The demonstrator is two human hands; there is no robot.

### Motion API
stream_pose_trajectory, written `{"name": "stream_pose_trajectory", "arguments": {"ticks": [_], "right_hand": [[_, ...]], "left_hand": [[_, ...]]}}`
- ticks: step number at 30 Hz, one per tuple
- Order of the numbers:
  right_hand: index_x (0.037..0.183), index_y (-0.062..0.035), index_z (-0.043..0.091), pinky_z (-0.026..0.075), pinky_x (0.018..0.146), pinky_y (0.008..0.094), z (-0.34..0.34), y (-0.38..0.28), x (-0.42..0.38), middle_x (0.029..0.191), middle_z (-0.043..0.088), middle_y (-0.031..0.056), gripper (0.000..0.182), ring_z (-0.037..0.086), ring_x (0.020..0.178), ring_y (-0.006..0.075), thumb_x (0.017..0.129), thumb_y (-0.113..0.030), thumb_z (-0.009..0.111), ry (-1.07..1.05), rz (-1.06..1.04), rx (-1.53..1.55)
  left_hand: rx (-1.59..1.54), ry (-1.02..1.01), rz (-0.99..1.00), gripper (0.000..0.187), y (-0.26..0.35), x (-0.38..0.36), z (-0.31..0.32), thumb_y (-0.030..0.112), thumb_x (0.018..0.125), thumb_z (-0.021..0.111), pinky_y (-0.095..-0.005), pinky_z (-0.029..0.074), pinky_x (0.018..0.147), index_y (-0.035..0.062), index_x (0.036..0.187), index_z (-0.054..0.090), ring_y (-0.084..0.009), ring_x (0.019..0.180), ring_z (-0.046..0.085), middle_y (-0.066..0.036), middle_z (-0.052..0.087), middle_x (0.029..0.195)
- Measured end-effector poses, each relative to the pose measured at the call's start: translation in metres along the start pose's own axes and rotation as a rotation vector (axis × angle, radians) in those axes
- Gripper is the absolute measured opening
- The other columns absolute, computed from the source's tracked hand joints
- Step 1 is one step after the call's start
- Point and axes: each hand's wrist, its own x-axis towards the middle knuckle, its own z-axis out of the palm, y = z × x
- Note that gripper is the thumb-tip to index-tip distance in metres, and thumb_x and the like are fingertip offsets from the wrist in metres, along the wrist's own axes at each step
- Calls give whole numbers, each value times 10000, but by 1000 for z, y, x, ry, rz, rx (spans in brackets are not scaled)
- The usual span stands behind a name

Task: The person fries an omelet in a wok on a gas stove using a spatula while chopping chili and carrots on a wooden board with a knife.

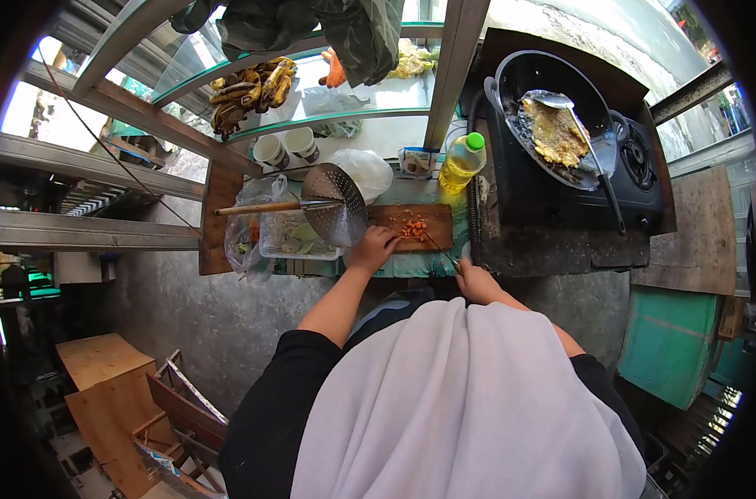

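Small chopped orange pieces (413,228) lie on a wooden cutting board (441,218). My right hand (477,283) is closed on the handle of a knife (441,250), whose blade reaches up and left to the pieces. At the board's left edge is my left hand (374,249), its fingers bent together near the board; whether they hold anything is too small to tell. A perforated ladle (334,204) with a wooden handle lies just beyond my left hand, over a plastic tray (299,237) of pale food.
A wok (511,76) with yellow food and a spatula sits on the stove (644,195) at the right. An oil bottle (461,166) stands behind the board. Paper cups (301,144) and plastic bags (363,173) are at the back left, under glass shelves.
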Motion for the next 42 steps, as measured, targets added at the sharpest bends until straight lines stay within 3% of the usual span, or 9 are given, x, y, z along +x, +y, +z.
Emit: {"name": "stream_pose_trajectory", "arguments": {"ticks": [16,19,25,28,37,42], "right_hand": [[1018,1,427,481,688,538,18,0,5,795,639,274,197,619,767,472,921,-160,486,-2,22,-124],[1019,3,429,480,703,537,18,1,7,824,638,281,209,617,787,473,917,-163,504,-13,34,-60],[1029,7,437,470,733,531,10,-2,2,872,635,293,253,613,842,466,912,-189,543,-42,15,63],[1030,6,441,468,739,530,9,-2,-1,868,636,291,262,614,848,463,914,-204,546,-17,28,59],[1035,1,437,474,701,537,18,8,-2,825,637,294,253,619,789,469,914,-199,533,7,11,3],[1040,-1,428,478,693,537,23,9,-3,817,635,298,253,619,777,474,913,-199,524,-15,72,-29]], "left_hand": [[26,40,-45,141,9,5,16,218,770,717,-376,473,801,81,784,693,-271,847,596,-80,662,821],[91,-46,-99,219,18,5,14,301,744,742,-384,454,811,103,817,684,-267,886,581,-70,646,854],[251,-10,-151,435,49,5,16,436,689,767,-428,398,866,157,995,633,-262,1038,513,-34,583,1056],[237,3,-215,431,47,13,28,432,692,764,-438,384,886,178,1014,631,-251,1063,503,-25,577,1075],[235,23,-107,297,40,13,22,368,678,780,-440,389,869,197,903,689,-234,1062,511,1,594,1057],[187,32,-199,265,45,13,27,344,662,790,-435,392,866,201,866,696,-229,1062,517,17,602,1048]]}}
